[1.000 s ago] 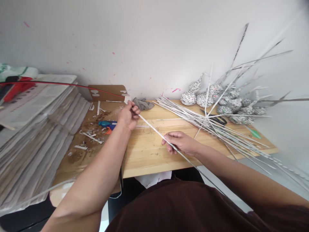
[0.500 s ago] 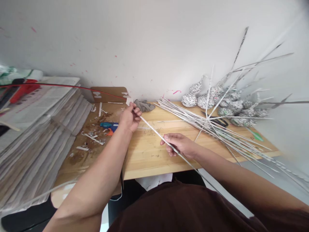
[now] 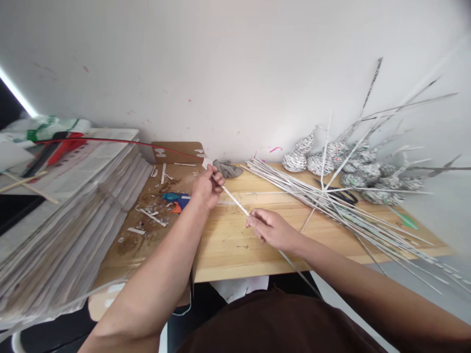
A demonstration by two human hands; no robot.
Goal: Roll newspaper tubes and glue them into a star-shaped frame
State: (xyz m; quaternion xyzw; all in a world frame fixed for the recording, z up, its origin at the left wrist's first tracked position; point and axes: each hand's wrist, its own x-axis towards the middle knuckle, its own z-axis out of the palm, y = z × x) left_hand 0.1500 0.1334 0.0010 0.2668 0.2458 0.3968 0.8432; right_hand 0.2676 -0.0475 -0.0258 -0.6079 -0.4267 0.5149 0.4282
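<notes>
- So, newspaper stack (image 3: 99,220) fills left of frame.
- Blue-orange glue gun (image 3: 181,201) left of center, beside left forearm.
- Left hand (image 3: 208,188), center, fingers curled round thin paper rod (image 3: 235,199).
- Rod slants down-right across center, above desk (image 3: 224,247).
- Right hand (image 3: 270,228) grips it lower; hands apart.
- Bundle of paper rods (image 3: 290,184), right; woven paper gourds (image 3: 369,173) behind.

Paper rod (image 3: 235,200) was white, faintly flecked with grey. Bundled rods (image 3: 283,180) were white, some grey-marked. Woven gourds (image 3: 294,161) were white, speckled grey, with green touches on some. Table (image 3: 224,238) was pale tan, wood-grained. Glue gun (image 3: 183,201) was blue, its trigger (image 3: 177,208) orange. Cloth (image 3: 229,170) was grey. Wall (image 3: 235,63) was off-white, spotted pink. Shirt (image 3: 287,326) was dark brown.
</notes>
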